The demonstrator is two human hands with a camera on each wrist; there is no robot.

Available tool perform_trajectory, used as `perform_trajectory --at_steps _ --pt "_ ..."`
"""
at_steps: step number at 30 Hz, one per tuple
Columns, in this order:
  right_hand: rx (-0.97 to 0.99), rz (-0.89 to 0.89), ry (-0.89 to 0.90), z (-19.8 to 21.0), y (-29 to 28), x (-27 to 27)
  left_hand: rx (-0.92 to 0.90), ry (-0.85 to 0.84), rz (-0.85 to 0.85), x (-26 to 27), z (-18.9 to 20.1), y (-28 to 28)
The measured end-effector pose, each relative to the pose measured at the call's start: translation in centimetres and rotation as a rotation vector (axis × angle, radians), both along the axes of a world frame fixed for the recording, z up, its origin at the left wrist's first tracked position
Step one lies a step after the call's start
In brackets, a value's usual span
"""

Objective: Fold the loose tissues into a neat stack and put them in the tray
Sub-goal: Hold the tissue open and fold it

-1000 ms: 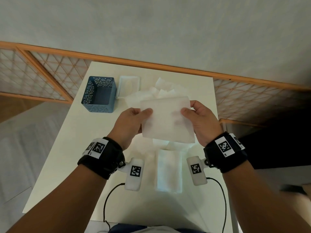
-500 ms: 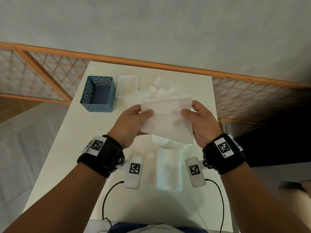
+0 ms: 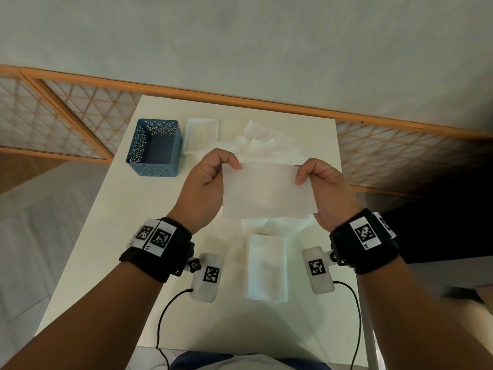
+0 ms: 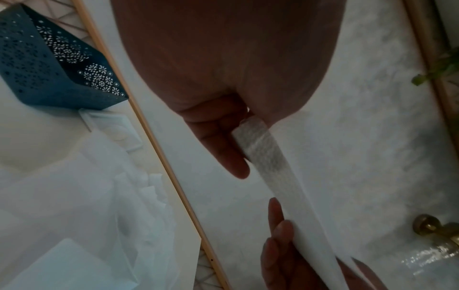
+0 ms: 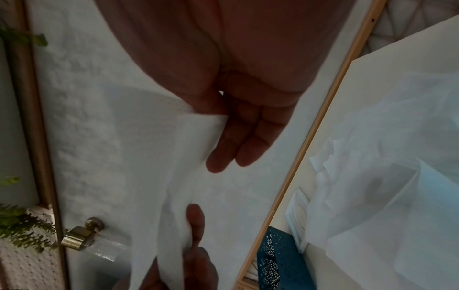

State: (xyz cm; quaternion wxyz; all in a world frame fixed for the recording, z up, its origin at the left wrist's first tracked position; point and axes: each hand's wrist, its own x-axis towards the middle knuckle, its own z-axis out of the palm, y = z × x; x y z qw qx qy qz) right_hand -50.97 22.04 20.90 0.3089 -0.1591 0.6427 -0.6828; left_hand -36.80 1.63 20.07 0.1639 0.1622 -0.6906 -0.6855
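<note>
A white tissue [image 3: 268,193] hangs flat in the air above the table, stretched between both hands. My left hand [image 3: 210,180] pinches its upper left corner and my right hand [image 3: 320,185] pinches its upper right corner. The left wrist view shows the tissue [image 4: 268,157] edge-on between thumb and fingers; in the right wrist view the tissue [image 5: 178,166] hangs the same way. A folded stack of tissues [image 3: 266,268] lies on the table below the hands. Loose tissues [image 3: 264,142] are heaped behind. The blue perforated tray [image 3: 154,148] stands at the back left.
A white lid-like rectangle [image 3: 201,134] lies between the blue tray and the loose heap. The white table [image 3: 106,236] ends at a wooden lattice railing [image 3: 66,116] on the far side. Cables run from the wrist cameras toward the near edge.
Both hands have lifted the tissue and shifted their grip to its top corners, so it now hangs straight and level instead of tilted.
</note>
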Motion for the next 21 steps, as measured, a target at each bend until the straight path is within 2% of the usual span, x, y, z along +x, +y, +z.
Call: perform_trajectory --at_steps 9,11,15,19,21 --pt "0.03 -0.034 0.07 -0.3 -0.6 0.2 0.383 -0.212 0.1 -0.9 1.1 0.1" --pt "0.033 -0.045 0.091 -0.6 -0.6 0.2 0.361 -0.231 0.066 -0.9 0.8 0.2" --pt "-0.006 -0.088 0.025 -0.5 -0.4 0.3 0.171 -0.215 0.012 -0.7 0.1 0.2" --pt "0.009 -0.223 -0.263 0.4 -0.4 0.3 0.119 -0.206 0.014 -0.7 -0.8 0.0" --pt "0.056 -0.187 -0.362 -0.1 -0.3 0.3 0.134 -0.201 0.033 -0.8 -1.0 0.1"
